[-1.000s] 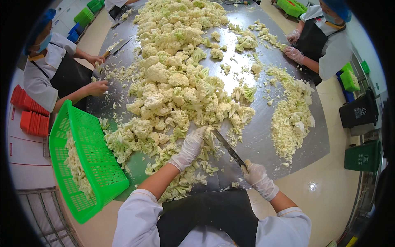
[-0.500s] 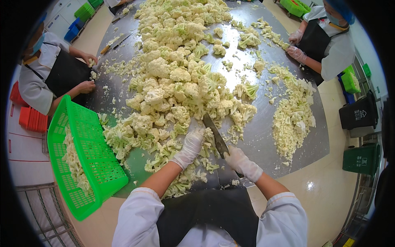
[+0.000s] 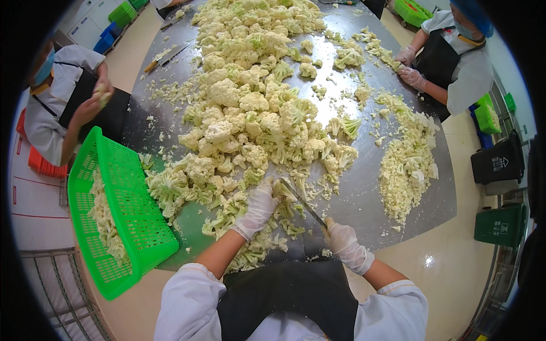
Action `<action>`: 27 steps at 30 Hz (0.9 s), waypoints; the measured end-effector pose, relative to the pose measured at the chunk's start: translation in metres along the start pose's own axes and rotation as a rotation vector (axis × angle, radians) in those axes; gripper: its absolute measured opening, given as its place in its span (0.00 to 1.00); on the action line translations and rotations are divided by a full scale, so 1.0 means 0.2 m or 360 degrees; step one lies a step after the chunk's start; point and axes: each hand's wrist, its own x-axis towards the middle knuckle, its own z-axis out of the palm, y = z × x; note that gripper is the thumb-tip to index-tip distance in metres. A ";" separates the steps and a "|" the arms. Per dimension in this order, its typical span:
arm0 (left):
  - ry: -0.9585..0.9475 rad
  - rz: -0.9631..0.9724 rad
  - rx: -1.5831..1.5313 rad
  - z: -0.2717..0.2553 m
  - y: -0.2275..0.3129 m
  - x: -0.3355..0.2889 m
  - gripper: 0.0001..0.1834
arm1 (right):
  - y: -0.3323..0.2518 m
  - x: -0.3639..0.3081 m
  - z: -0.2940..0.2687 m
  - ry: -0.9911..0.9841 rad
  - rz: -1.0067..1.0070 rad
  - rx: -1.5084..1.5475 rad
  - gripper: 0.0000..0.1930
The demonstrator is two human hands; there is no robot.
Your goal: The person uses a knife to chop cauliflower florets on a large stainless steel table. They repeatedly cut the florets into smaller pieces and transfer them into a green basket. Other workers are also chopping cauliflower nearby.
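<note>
A large heap of cauliflower florets (image 3: 244, 113) runs down the middle of the metal table. My right hand (image 3: 348, 245), in a clear plastic glove, is closed round the handle of a knife (image 3: 304, 203). Its blade slants up and left, seen nearly edge-on, with the tip close to my left fingers. My left hand (image 3: 257, 211), also gloved, is closed on a cauliflower floret (image 3: 282, 192) beside the blade; the fingers partly hide it. Cut cauliflower pieces (image 3: 259, 250) lie below and around my left hand, near the table's front edge.
A green perforated basket (image 3: 136, 210) with cauliflower pieces stands tilted at the left. Cauliflower crumbs (image 3: 401, 182) are piled on the right of the table (image 3: 364, 216). Another knife (image 3: 166, 57) lies far left. Co-workers stand at the left (image 3: 74, 91) and right (image 3: 449, 62). Bins (image 3: 500, 221) stand beyond.
The knife has turned from showing its broad side to nearly edge-on. My right hand has shifted slightly right and down. The left co-worker's hands have risen off the table, holding a pale piece.
</note>
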 end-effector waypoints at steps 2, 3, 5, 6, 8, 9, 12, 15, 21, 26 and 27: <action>-0.0061 -0.0038 -0.0009 0.02 -0.01 -0.01 0.18 | 0.01 0.00 0.01 -0.0045 -0.0008 -0.0021 0.09; -0.0057 0.0004 0.0029 0.03 -0.01 -0.01 0.17 | 0.01 0.02 0.02 -0.0113 0.0025 -0.0039 0.08; -0.0007 0.0101 0.0061 0.04 -0.02 -0.01 0.15 | 0.01 0.03 0.03 -0.0180 0.0053 -0.0038 0.09; 0.0045 0.0155 0.0054 0.04 -0.02 -0.01 0.14 | 0.01 0.04 0.03 -0.0177 0.0045 -0.0023 0.09; 0.0035 0.0126 0.0024 0.05 -0.02 0.00 0.13 | 0.00 0.04 0.02 -0.0144 0.0043 0.0009 0.09; -0.0032 0.0045 -0.0002 0.04 -0.02 0.00 0.13 | -0.01 0.03 0.01 -0.0115 0.0055 0.0028 0.09; -0.0028 0.0008 -0.0072 0.05 -0.02 0.00 0.12 | -0.03 0.01 -0.01 -0.0128 0.0026 -0.0016 0.09; -0.0013 0.0031 -0.0106 0.06 -0.03 0.00 0.14 | -0.04 0.01 -0.01 -0.0204 0.0042 -0.0063 0.09; -0.0047 0.0141 -0.0060 0.07 -0.04 -0.02 0.15 | -0.09 0.23 0.09 -0.0344 0.0086 -0.0039 0.09; -0.0017 0.0149 -0.0035 0.04 0.01 -0.03 0.14 | -0.06 0.30 0.10 -0.0166 0.0031 0.0098 0.07; 0.0020 0.0119 -0.0077 0.02 0.02 -0.04 0.14 | -0.04 0.24 0.09 -0.0135 0.0014 0.0082 0.07</action>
